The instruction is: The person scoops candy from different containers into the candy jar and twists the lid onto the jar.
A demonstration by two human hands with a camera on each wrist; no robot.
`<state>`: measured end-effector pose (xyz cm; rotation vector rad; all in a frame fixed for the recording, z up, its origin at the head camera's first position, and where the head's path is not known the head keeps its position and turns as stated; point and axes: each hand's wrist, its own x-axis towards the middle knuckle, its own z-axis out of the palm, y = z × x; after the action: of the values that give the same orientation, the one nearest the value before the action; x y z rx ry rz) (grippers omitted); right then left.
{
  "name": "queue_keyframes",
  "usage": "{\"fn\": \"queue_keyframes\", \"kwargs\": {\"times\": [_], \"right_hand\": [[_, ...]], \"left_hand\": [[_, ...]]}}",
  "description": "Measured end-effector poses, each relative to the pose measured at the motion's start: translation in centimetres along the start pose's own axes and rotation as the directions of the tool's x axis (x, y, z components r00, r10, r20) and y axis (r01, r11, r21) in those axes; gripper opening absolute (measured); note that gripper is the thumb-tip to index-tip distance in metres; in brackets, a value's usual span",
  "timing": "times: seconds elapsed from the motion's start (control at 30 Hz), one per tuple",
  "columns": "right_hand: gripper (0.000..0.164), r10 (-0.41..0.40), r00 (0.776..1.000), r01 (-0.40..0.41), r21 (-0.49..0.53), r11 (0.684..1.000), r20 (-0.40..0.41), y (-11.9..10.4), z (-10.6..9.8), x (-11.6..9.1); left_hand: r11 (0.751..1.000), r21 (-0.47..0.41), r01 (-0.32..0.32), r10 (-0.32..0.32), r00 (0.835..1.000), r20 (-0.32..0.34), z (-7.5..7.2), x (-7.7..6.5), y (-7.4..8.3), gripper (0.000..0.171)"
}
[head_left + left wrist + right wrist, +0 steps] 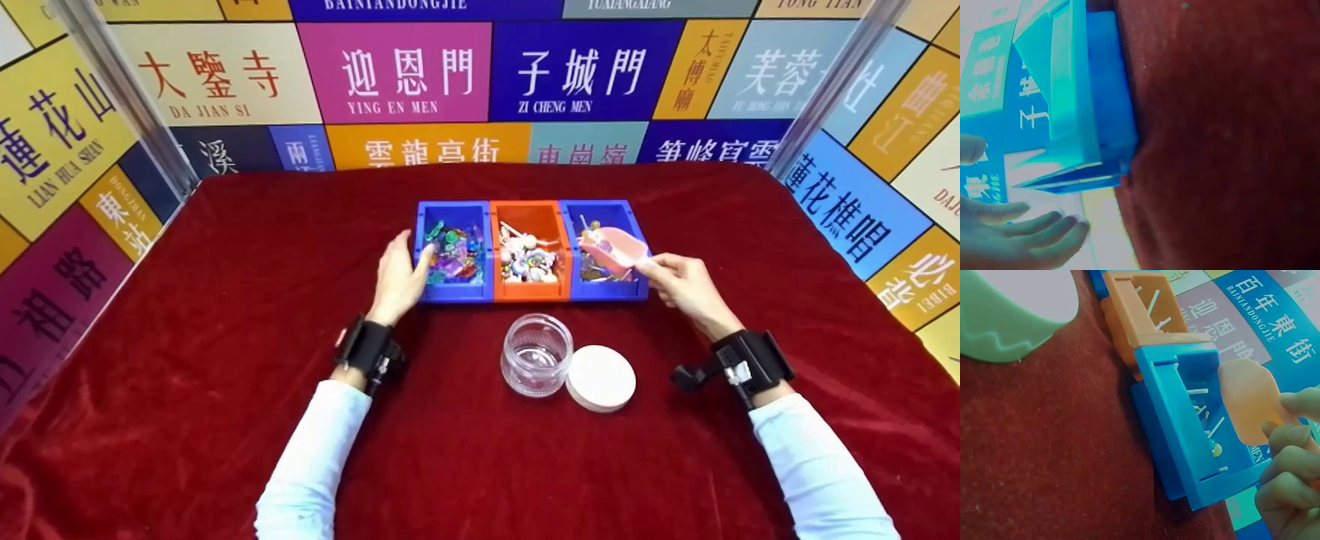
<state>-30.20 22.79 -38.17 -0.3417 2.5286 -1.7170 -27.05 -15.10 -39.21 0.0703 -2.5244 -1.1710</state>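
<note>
My right hand (691, 291) pinches a pink scoop (616, 249) by its handle. The scoop is tilted over the right blue bin (609, 292), with a few small pieces in its bowl; in the right wrist view, that bin holds small sticks and beads. At the other end, my left hand (397, 279) rests by the outer side of the left blue bin (454, 293), thumb near its rim and fingers loosely extended. Colourful translucent pieces lie in that bin. Between them, an orange-red bin (529, 292) contains pale and multicoloured small pieces.
A clear uncovered jar (537, 358) stands in front of the bins. Against its right side lies a white round lid (601, 378). Dark red cloth (465, 465) covers the table, and panels with printed characters (405, 71) rise behind and at both sides.
</note>
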Motion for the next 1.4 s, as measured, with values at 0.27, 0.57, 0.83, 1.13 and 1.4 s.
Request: {"fn": "queue_keyframes", "kwargs": {"times": [0.27,0.57,0.83,1.13,1.4], "right_hand": [[0.034,-0.035,0.998,0.031,0.075,0.997,0.055,-0.9,-0.3,-1.3],[0.013,-0.086,0.984,0.067,0.121,0.990,0.157,-2.4,0.1,-3.0],[0.021,-0.109,0.962,0.088,0.091,0.992,0.252,-3.6,0.7,-4.5],[0.017,-0.145,0.931,0.153,0.001,0.988,0.336,-4.2,1.0,-5.3],[0.012,-0.159,0.909,0.243,-0.179,0.953,0.385,-5.8,1.3,-6.3]], "left_hand": [[0.941,-0.019,-0.339,0.334,0.934,-0.125,0.3,-1.6,2.5,0.041],[0.892,-0.227,-0.390,0.439,0.868,0.232,1.1,-3.9,4.8,0.060],[0.913,-0.314,-0.260,0.400,0.723,0.564,1.6,-5.2,5.4,0.086],[0.913,-0.243,-0.328,0.401,0.611,0.682,2.8,-5.8,5.6,0.087],[0.897,-0.197,-0.396,0.416,0.605,0.679,3.5,-5.9,5.7,0.077]]}}
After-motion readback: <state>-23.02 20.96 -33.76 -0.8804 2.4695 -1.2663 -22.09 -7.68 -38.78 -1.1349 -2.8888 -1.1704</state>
